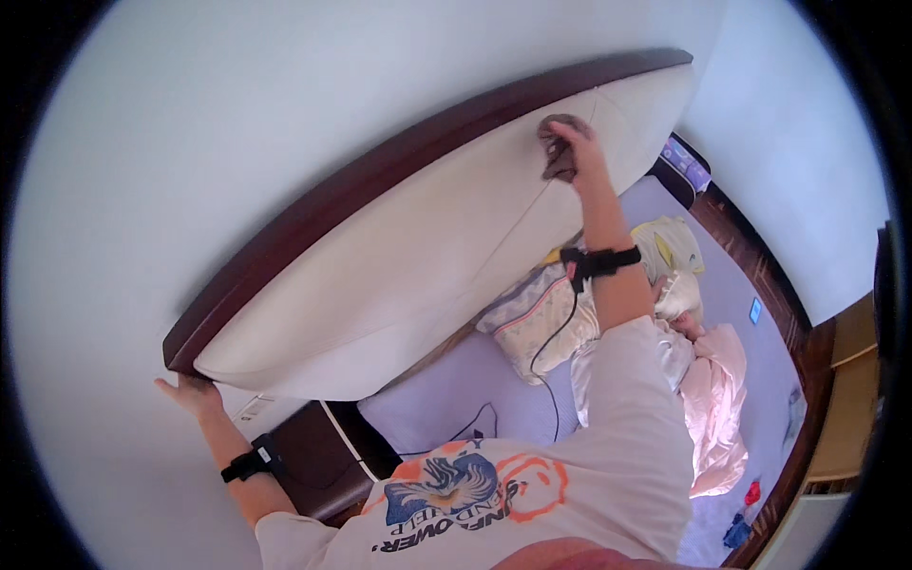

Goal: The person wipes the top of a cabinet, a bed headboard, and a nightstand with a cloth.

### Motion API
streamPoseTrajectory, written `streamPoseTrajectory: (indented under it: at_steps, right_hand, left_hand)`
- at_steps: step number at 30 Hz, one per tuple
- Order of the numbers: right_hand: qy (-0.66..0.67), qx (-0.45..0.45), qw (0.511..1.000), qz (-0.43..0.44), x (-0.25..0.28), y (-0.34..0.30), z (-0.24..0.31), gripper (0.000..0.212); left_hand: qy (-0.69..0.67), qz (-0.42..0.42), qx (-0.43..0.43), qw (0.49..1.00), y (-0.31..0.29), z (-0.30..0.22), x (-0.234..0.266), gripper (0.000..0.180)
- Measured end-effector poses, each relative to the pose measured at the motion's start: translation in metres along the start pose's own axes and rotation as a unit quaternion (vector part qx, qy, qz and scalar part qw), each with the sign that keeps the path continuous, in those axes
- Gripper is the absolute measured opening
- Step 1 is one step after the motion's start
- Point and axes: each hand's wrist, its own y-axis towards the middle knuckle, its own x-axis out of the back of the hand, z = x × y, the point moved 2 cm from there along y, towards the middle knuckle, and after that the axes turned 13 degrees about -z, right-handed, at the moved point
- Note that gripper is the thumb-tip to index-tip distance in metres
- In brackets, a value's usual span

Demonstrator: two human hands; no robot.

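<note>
A large padded headboard, cream-coloured with a dark reddish-brown wooden top rail, stands along the white wall. Against its padding, towards the far right end, my right hand is closed on a crumpled brown cloth. My left hand touches the lower left corner of the rail; one finger or the thumb sticks out to the left, and the corner partly hides the others. Each of my wrists wears a black strap with a small device, and a dark cable trails from the right one.
Below the headboard lies a bed with a lavender sheet, a patterned pillow and a pink blanket. Beside the blanket someone seems to be lying, partly covered. A phone rests near the bed's edge. A dark bedside cabinet stands at left.
</note>
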Motion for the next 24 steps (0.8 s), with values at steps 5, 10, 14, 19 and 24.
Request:
streamPoseTrajectory:
  at_steps: [5, 10, 14, 19, 24]
  right_hand:
    - [0.039, 0.066, 0.967, -0.243, 0.093, 0.128, 0.012, 0.025]
    - [-0.022, 0.044, 0.948, -0.314, 0.102, 0.187, 0.028, 0.061]
    - [-0.42, 0.151, 0.831, -0.332, 0.107, 0.209, 0.04, 0.05]
    - [-0.572, 0.135, 0.779, -0.22, 0.081, 0.215, 0.021, 0.044]
    - [-0.581, 0.225, 0.753, -0.213, 0.046, 0.162, 0.011, 0.043]
  left_hand:
    - [0.013, -0.025, -0.017, 0.999, 0.004, -0.001, -0.001, 0.091]
    - [0.01, -0.053, -0.033, 0.998, 0.001, -0.002, -0.004, 0.089]
    - [0.013, -0.053, -0.022, 0.998, -0.001, 0.0, -0.009, 0.088]
    - [0.013, -0.074, -0.031, 0.997, -0.01, -0.001, -0.016, 0.086]
    - [0.011, -0.013, -0.023, 1.0, 0.005, 0.004, -0.014, 0.087]
